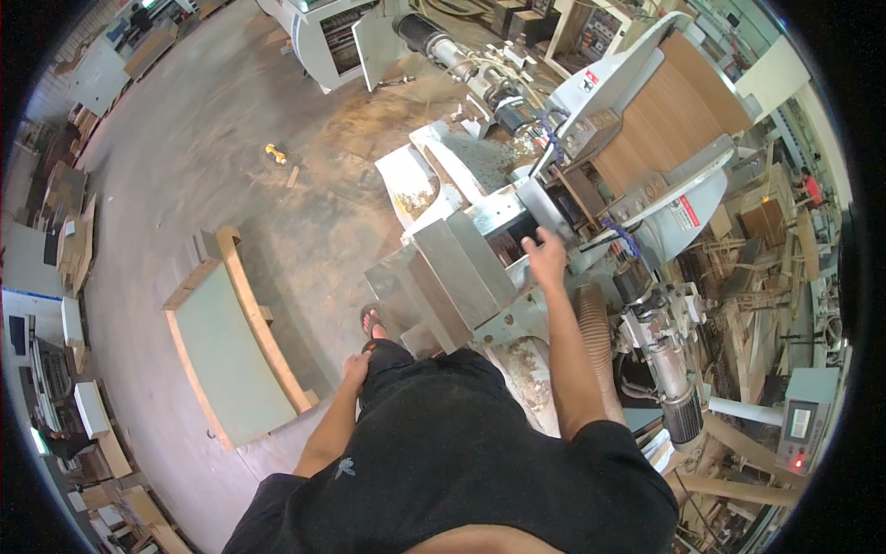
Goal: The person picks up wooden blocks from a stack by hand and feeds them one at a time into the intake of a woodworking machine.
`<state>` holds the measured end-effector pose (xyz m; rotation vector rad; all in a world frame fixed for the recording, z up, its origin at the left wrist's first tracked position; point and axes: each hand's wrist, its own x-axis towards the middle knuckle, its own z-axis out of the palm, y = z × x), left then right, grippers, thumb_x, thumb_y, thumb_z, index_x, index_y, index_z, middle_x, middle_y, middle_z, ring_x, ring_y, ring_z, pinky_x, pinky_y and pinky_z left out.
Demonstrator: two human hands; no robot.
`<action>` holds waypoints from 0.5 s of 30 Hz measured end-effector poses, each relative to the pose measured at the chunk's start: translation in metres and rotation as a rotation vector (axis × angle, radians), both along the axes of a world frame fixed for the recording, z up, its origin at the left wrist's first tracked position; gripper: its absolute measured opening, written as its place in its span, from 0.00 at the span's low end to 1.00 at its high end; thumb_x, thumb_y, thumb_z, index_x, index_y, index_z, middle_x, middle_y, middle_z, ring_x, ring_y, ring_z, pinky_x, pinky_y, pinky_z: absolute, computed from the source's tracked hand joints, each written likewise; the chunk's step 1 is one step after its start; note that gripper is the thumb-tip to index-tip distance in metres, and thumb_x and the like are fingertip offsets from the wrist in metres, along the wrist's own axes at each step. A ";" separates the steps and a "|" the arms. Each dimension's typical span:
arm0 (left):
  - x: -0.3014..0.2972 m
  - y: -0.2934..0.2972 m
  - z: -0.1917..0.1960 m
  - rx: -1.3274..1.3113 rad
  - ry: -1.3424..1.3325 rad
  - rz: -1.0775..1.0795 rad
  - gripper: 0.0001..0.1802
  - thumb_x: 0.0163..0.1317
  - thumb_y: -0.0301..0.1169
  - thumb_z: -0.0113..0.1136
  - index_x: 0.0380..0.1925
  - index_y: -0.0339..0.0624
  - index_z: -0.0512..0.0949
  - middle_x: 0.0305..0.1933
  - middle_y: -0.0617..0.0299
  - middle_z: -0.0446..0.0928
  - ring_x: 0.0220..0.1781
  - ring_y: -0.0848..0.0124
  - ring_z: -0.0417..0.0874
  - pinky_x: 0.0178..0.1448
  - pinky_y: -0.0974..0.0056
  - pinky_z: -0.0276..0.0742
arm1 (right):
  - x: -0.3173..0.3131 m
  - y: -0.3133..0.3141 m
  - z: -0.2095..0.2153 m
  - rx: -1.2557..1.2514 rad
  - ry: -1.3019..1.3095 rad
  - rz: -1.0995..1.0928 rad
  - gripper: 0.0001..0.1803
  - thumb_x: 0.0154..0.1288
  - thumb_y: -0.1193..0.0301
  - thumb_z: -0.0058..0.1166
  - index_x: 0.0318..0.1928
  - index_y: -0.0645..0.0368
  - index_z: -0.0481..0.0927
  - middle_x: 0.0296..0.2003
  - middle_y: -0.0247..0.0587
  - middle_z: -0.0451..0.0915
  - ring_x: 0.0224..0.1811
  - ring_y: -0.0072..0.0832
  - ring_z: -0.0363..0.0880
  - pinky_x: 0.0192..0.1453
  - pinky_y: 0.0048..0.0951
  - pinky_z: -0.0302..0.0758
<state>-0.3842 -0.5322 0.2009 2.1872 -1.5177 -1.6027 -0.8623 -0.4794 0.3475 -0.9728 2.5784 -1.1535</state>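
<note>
My right hand reaches over a woodworking machine, thumb and fingers apart and nothing in them. Close by its fingertips is a grey metal part, beside a dark gap in the machine bed. A stepped grey metal block sits to the left of that hand, nearest my legs. Beyond, a wide brown wood-toned panel lies between two white machine guards. My left hand hangs against my left thigh; its fingers are too small and partly hidden to read.
A ribbed hose runs by my right forearm, near a motor unit. A control box stands at the right. On the floor at left lies a pale green panel with wooden edges. A small yellow object lies farther off.
</note>
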 end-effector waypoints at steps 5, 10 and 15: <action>0.012 0.002 -0.014 -0.054 0.049 -0.003 0.25 0.58 0.44 0.57 0.36 0.25 0.78 0.36 0.46 0.80 0.41 0.62 0.80 0.47 0.59 0.71 | -0.068 -0.041 -0.010 0.199 0.218 -0.017 0.36 0.52 0.69 0.58 0.61 0.72 0.62 0.56 0.62 0.69 0.58 0.51 0.69 0.63 0.42 0.66; 0.032 0.011 -0.029 -0.069 0.027 0.007 0.26 0.59 0.46 0.53 0.32 0.28 0.79 0.33 0.44 0.80 0.38 0.59 0.80 0.46 0.58 0.71 | -0.076 -0.059 -0.010 0.755 0.015 -0.036 0.42 0.52 0.70 0.58 0.64 0.71 0.53 0.62 0.58 0.62 0.61 0.49 0.67 0.60 0.43 0.70; 0.054 0.026 -0.057 -0.156 -0.036 -0.095 0.26 0.58 0.49 0.52 0.30 0.31 0.79 0.33 0.45 0.80 0.39 0.56 0.80 0.46 0.57 0.71 | -0.044 -0.058 0.022 0.628 0.183 -0.024 0.12 0.51 0.69 0.56 0.38 0.57 0.77 0.40 0.52 0.81 0.46 0.50 0.78 0.50 0.46 0.75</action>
